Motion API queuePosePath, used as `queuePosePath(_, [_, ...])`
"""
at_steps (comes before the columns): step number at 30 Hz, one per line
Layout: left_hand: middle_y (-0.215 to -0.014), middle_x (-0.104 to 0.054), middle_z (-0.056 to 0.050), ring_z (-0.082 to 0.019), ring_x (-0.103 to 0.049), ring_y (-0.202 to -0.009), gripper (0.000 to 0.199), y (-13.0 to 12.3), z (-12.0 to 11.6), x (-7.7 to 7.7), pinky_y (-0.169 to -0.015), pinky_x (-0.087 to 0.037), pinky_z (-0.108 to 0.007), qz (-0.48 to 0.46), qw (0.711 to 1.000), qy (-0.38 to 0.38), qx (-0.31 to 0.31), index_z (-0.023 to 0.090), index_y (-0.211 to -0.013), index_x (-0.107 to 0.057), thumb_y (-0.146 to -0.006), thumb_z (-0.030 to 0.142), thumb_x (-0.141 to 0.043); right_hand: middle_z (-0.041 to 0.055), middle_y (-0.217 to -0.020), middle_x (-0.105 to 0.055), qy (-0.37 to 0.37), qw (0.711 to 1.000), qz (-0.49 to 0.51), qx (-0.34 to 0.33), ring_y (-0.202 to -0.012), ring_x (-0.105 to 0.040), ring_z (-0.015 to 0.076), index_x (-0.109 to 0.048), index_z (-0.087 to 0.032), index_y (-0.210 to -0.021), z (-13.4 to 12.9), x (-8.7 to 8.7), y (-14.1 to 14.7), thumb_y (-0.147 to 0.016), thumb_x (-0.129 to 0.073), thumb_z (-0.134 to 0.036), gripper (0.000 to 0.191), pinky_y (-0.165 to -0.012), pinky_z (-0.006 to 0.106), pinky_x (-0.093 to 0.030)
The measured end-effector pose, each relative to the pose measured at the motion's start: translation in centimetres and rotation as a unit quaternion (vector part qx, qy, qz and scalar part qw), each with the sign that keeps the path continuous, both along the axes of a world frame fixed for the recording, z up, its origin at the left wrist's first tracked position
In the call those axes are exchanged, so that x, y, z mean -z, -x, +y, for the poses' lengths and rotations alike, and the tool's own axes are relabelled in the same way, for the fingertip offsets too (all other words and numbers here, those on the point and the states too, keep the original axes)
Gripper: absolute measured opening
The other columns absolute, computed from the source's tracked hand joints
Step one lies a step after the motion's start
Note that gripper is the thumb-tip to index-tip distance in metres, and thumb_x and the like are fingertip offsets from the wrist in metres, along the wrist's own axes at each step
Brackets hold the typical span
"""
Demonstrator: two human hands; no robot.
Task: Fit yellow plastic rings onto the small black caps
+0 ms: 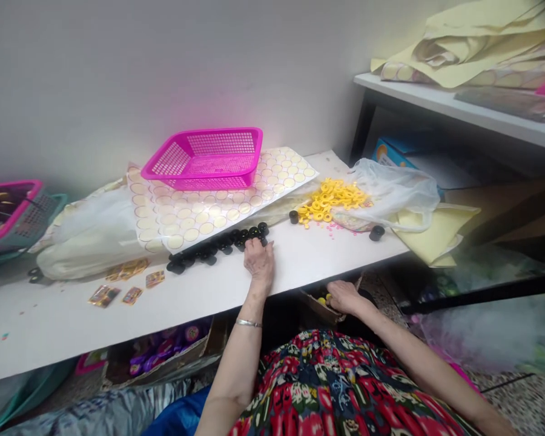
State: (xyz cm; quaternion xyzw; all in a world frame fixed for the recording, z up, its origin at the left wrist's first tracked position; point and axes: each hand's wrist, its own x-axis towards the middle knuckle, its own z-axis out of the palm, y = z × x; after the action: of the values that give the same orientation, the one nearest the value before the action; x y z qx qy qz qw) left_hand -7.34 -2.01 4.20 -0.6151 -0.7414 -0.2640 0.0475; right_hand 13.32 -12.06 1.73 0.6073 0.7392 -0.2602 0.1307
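Caps, black and round, line the desk by your curled left hand; whether it grips one is unclear. Your right hand, at the cardboard box, hides its grip. A sideways knock could scatter the caps.

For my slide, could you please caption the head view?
Left hand at black cylindrical pieces; right hand at brown cardboard box.
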Motion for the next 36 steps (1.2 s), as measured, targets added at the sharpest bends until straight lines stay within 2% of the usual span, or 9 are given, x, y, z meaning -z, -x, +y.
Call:
queuePosePath(4, [-0.092,-0.055,-0.012,-0.024,-0.055,-0.086,0.026,-0.5,1.4,0.0,-0.07,-0.042,-0.032,0.075,0.996,0.036,-0.014,0.013,-0.089,-0.054,-0.079,0.037,-0.051,0.0178,-0.099,-0.065,0.008,1.0,0.001,-0.007,-0.096,-0.061,0.0272,-0.064,-0.012,-0.096,-0.2,0.3,-0.4,-0.074,-0.055,-0.021,0.025,-0.073,0.031,-0.044])
queuePosePath(8, [-0.09,-0.057,-0.012,-0.023,-0.056,-0.084,0.021,-0.8,2.4,0.3,-0.068,-0.041,-0.031,0.069,0.997,0.032,-0.013,0.013,-0.091,-0.054,-0.08,0.029,-0.047,0.0164,-0.1,-0.065,-0.008,0.999,0.032,-0.03,-0.096,-0.059,0.0254,-0.061,-0.011,-0.099,-0.6,-1.2,-1.2,-0.071,-0.055,-0.016,0.029,-0.072,0.029,-0.042])
queuePosePath(12, [-0.09,-0.058,-0.01,-0.022,-0.058,-0.084,0.02,-1.1,2.7,0.3,-0.066,-0.041,-0.029,0.019,0.999,0.029,-0.013,0.014,-0.094,-0.054,-0.08,0.025,-0.045,0.0073,-0.078,-0.065,0.022,0.98,0.194,-0.039,-0.073,-0.059,0.0175,-0.062,-0.013,-0.081,0.1,-4.2,-2.4,-0.07,-0.056,-0.02,0.014,-0.059,0.024,-0.039])
queuePosePath(15, [-0.093,-0.058,-0.011,-0.024,-0.057,-0.087,0.03,-1.2,2.7,0.2,-0.065,-0.041,-0.029,0.002,1.0,0.025,-0.013,0.013,-0.102,-0.052,-0.078,0.031,-0.049,0.0006,-0.064,-0.06,-0.038,0.951,0.302,0.052,-0.062,-0.056,0.0128,-0.06,-0.015,-0.081,2.3,-5.6,-3.0,-0.078,-0.047,-0.024,0.015,-0.057,0.022,-0.039])
queuePosePath(18, [-0.094,-0.058,-0.013,-0.024,-0.057,-0.087,0.034,-1.2,2.8,0.1,-0.065,-0.041,-0.029,-0.004,0.999,0.035,0.002,0.013,-0.102,-0.053,-0.079,0.036,-0.05,0.0058,-0.081,-0.062,-0.249,0.925,0.229,0.174,-0.079,-0.056,0.0162,-0.059,-0.015,-0.081,5.5,-5.5,-3.2,-0.081,-0.045,-0.024,0.017,-0.07,0.026,-0.04])
queuePosePath(20, [-0.092,-0.057,-0.013,-0.023,-0.057,-0.086,0.029,-1.1,2.8,0.0,-0.065,-0.041,-0.029,-0.015,0.999,0.033,0.016,0.013,-0.099,-0.054,-0.079,0.033,-0.049,0.0095,-0.098,-0.06,-0.314,0.915,0.142,0.211,-0.09,-0.054,0.0187,-0.06,-0.016,-0.084,7.6,-4.8,-3.2,-0.082,-0.044,-0.024,0.018,-0.075,0.028,-0.039])
queuePosePath(25, [-0.087,-0.059,-0.007,-0.019,-0.056,-0.081,0.027,-2.4,1.3,0.4,-0.069,-0.042,-0.028,-0.11,0.989,-0.016,0.101,0.017,-0.097,-0.058,-0.074,0.028,-0.054,0.0106,-0.103,-0.059,-0.292,0.935,0.037,0.2,-0.095,-0.053,0.0207,-0.062,-0.017,-0.089,10.4,-3.0,-3.0,-0.084,-0.041,-0.021,0.022,-0.071,0.028,-0.038])
queuePosePath(29, [-0.072,-0.058,0.001,-0.012,-0.052,-0.064,0.037,-5.3,-0.7,1.4,-0.063,-0.042,-0.023,-0.283,0.942,0.042,0.175,0.018,-0.099,-0.06,-0.063,0.028,-0.063,0.0116,-0.104,-0.058,-0.286,0.938,0.025,0.196,-0.095,-0.053,0.0215,-0.061,-0.015,-0.093,10.8,-2.8,-3.0,-0.083,-0.042,-0.02,0.022,-0.071,0.028,-0.038])
queuePosePath(36, [-0.066,-0.056,0.004,-0.009,-0.049,-0.06,0.038,-7.5,-1.8,2.3,-0.06,-0.04,-0.022,-0.375,0.904,0.099,0.18,0.017,-0.092,-0.064,-0.056,0.027,-0.068,0.013,-0.103,-0.058,-0.287,0.937,0.021,0.199,-0.09,-0.055,0.0228,-0.059,-0.013,-0.092,10.7,-3.3,-3.1,-0.081,-0.045,-0.018,0.019,-0.069,0.03,-0.037])
